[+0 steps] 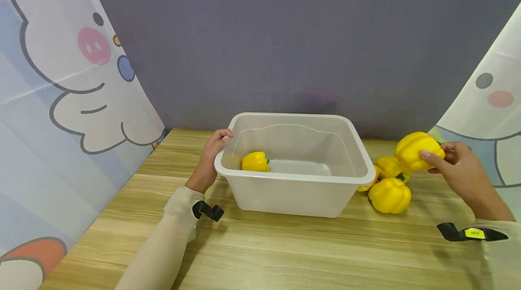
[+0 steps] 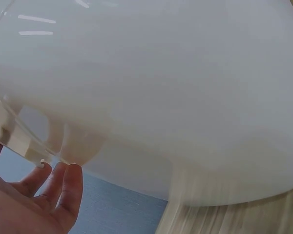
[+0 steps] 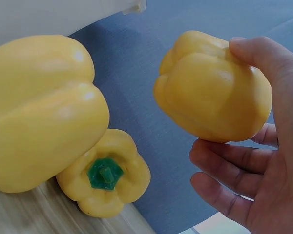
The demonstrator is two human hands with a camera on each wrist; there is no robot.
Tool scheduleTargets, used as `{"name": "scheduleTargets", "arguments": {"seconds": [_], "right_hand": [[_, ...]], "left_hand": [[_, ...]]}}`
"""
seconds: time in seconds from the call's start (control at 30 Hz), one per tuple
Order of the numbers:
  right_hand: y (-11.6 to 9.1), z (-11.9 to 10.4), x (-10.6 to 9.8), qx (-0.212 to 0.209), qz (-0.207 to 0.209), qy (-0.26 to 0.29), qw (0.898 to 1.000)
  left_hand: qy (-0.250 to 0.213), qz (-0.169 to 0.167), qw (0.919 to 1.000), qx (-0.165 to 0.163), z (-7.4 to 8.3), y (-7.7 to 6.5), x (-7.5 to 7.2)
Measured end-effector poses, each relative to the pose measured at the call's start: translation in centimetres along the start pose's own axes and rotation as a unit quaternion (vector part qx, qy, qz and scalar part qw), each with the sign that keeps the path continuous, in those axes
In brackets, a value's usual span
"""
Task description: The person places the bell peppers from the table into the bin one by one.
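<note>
My right hand [image 1: 466,170] pinches a yellow bell pepper [image 1: 415,149] between thumb and fingers, raised over the right side of the table. Close up in the right wrist view, the thumb lies on top of this pepper [image 3: 210,92] and fingers are beneath it. My left hand [image 1: 209,159] grips the left rim of a white plastic bin [image 1: 286,195]. One yellow bell pepper [image 1: 254,162] lies inside the bin at its left end. Beside the bin's right side, more peppers sit in a cluster, a front one [image 1: 390,196] and one behind [image 1: 388,166]; another is partly hidden by the bin.
The bin stands on a wood-grain table [image 1: 285,254]. A grey partition [image 1: 285,41] rises behind it. Cartoon-printed cloths hang at the left [image 1: 73,100] and right [image 1: 484,113] sides.
</note>
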State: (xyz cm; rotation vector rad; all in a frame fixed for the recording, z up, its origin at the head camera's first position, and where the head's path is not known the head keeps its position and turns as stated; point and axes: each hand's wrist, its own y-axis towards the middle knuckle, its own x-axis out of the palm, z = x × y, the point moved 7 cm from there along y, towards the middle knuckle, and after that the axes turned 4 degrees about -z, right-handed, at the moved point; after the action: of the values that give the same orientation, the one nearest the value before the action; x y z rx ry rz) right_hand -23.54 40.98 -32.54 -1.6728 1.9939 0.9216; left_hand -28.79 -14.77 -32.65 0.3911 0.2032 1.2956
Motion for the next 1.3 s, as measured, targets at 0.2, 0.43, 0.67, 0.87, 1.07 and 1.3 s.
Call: {"name": "scheduleTargets", "arguments": {"seconds": [0.2,0.43,0.67,0.87,1.07,1.3], "right_hand": [[0.15,-0.01,0.05,0.002,-0.004,-0.001,1.000],[0.17,0.12,0.09,-0.004,0.000,0.007,1.000],[0.14,0.23,0.33,-0.005,-0.007,0.010,1.000],[0.14,0.14,0.41,-0.002,-0.009,0.009,1.000],[0.04,0.12,0.48,0.001,-0.012,0.003,1.000],[0.03,-0.18,0.51,-0.006,-0.009,0.007,1.000]], "left_hand": [[0.011,-0.001,0.9999,-0.002,-0.03,-0.13,-0.19],[0.019,0.003,0.9998,-0.004,-0.10,-0.22,-0.23],[0.018,0.001,0.9998,-0.001,-0.17,0.02,-0.19],[0.018,-0.001,0.9998,0.000,-0.13,0.08,-0.13],[0.016,-0.001,0.9999,-0.002,-0.12,0.03,-0.02],[0.013,0.003,0.9999,-0.001,0.03,0.02,0.03]]}}
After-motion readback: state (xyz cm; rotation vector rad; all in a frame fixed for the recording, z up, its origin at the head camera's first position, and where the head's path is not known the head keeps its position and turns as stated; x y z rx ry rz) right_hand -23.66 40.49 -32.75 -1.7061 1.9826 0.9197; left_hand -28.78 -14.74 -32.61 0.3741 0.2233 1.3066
